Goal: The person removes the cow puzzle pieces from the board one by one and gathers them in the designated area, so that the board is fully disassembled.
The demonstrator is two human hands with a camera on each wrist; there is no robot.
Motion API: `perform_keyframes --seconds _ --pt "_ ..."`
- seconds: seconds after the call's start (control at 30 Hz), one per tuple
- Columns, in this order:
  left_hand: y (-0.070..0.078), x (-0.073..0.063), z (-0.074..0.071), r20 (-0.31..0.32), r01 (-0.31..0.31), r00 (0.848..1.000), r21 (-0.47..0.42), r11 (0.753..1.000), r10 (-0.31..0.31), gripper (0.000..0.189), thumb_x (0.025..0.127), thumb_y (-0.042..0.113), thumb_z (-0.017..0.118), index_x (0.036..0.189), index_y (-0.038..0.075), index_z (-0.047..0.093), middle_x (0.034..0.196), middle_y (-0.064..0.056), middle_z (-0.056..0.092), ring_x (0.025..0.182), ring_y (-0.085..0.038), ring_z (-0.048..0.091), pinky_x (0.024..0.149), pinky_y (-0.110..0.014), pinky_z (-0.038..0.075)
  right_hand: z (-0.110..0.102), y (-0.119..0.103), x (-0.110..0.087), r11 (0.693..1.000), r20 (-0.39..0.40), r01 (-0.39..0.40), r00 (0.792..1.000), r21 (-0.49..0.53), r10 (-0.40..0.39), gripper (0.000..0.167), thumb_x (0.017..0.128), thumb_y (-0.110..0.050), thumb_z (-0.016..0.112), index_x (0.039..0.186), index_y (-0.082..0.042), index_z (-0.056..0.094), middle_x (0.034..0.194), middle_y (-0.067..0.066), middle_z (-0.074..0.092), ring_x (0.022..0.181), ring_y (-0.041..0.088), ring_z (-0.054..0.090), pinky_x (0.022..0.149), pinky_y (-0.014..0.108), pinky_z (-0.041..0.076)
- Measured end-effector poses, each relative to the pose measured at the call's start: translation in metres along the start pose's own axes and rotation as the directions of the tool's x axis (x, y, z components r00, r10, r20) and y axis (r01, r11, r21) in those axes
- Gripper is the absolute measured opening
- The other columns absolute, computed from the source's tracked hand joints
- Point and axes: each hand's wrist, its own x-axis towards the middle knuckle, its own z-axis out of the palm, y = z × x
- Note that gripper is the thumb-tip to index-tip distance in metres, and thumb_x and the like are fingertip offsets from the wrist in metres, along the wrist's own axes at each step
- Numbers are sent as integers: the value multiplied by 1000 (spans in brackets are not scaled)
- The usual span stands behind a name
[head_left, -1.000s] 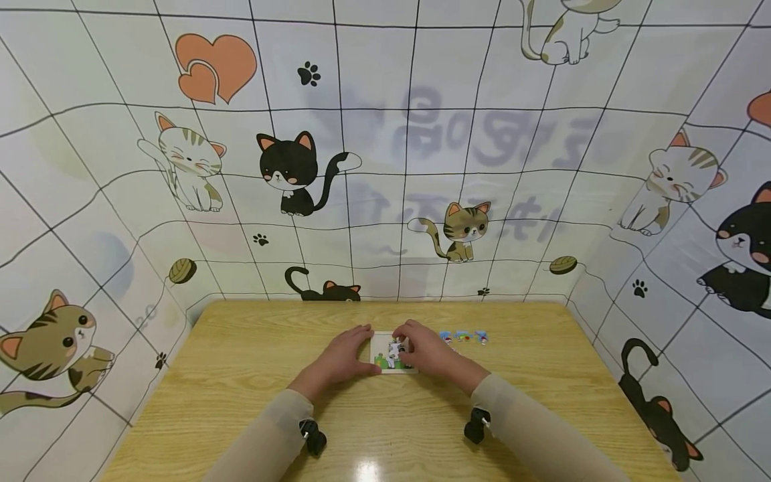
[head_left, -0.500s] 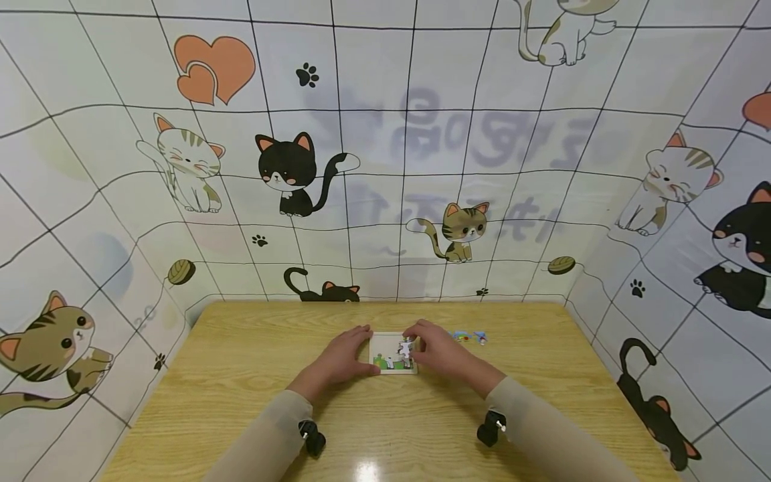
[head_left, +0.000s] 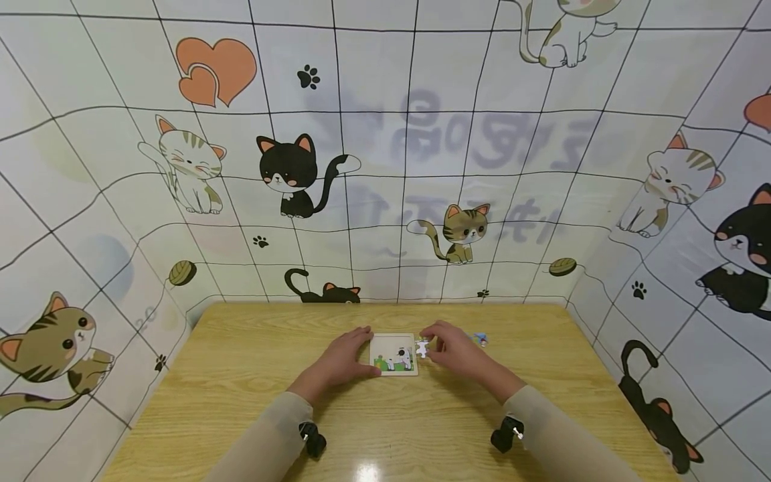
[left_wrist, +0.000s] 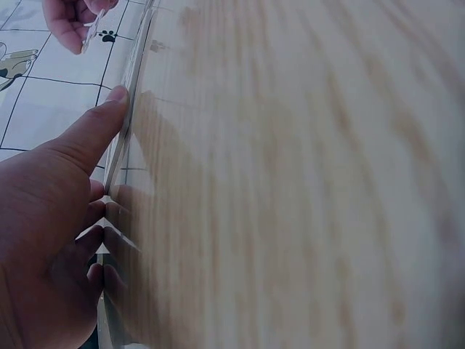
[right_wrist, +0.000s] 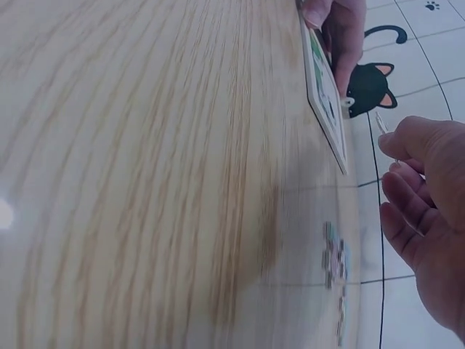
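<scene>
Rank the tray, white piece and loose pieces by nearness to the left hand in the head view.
1. Tray: against the left hand.
2. White piece: right of tray, in right hand.
3. Loose pieces: beyond right hand.

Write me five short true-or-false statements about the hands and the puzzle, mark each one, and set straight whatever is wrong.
1. The right hand pinches a puzzle piece. True.
2. The left hand holds the left side of the tray. True.
3. The pinched piece is set in the tray's lower left corner. False: it is held by the tray's right edge.
4. At least one loose piece lies on the table, to the right of the tray. True.
5. The tray is completely filled with pieces. False: its upper part is bare.
</scene>
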Motion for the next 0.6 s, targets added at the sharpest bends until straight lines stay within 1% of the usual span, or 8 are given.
perform_keyframes --seconds 0.1,0.27,0.43,0.6 --pt "0 0 0 -4 -2 1000 0 1000 2 95 93 57 87 165 7 51 176 -11 41 164 -37 33 132 -60 28 -4 3 -5 1000 -18 4 1000 6 -4 39 102 -4 78 140 2 69 118 6 66 88 11 61 71 30 58" --pt "0 0 1 -5 -3 1000 6 1000 3 95 93 57 87 165 7 51 176 -11 41 165 -36 32 133 -59 27 -8 10 -12 1000 -28 -17 999 13 18 39 101 -4 78 139 0 69 118 6 66 89 11 62 72 29 58" --pt "1 0 1 -4 5 1000 5 1000 -5 95 93 57 87 165 7 50 176 -10 41 165 -35 32 133 -59 27 -14 16 -19 999 -33 -38 999 32 39 40 102 -4 78 140 1 69 119 6 66 92 15 63 74 29 59" --pt "2 0 1 -1 17 1000 17 1000 -17 95 93 58 86 166 10 49 176 -8 40 166 -33 31 133 -57 26 -19 22 -27 998 -54 -48 997 28 49 38 101 -3 80 138 1 70 118 8 67 91 16 61 70 29 56"
